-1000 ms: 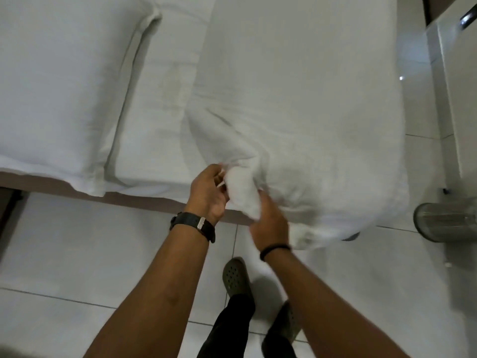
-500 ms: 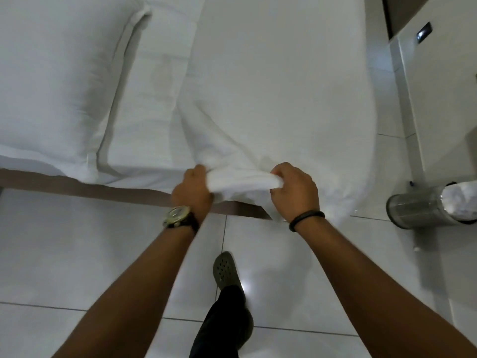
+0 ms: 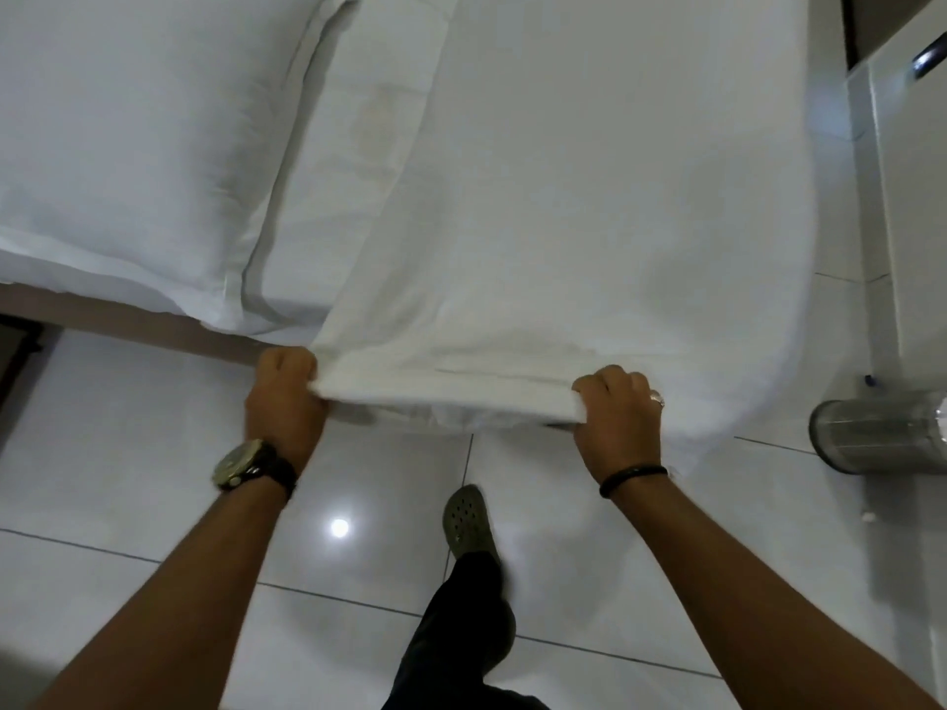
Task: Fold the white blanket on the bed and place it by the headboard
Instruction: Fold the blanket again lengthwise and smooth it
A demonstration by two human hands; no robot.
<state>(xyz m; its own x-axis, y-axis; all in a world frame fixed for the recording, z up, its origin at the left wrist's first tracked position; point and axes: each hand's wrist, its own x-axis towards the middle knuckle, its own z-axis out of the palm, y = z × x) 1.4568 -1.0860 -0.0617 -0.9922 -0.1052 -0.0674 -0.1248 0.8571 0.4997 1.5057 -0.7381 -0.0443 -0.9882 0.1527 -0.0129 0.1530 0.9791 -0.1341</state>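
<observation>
Two hands on one blanket (image 3: 589,222): left hand (image 3: 285,397) and right hand (image 3: 617,422) each gripped its near edge, fingers curled, lower centre. One pillow (image 3: 138,146) upper left.

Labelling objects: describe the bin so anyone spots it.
Start at the bed and go to its right corner, past the right hand. On the tiled floor there stands the bin: a shiny metal cylinder, the only non-white thing nearby.

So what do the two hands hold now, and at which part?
Both grip the white blanket along its near edge: left hand at the left corner, right hand further right.
</observation>
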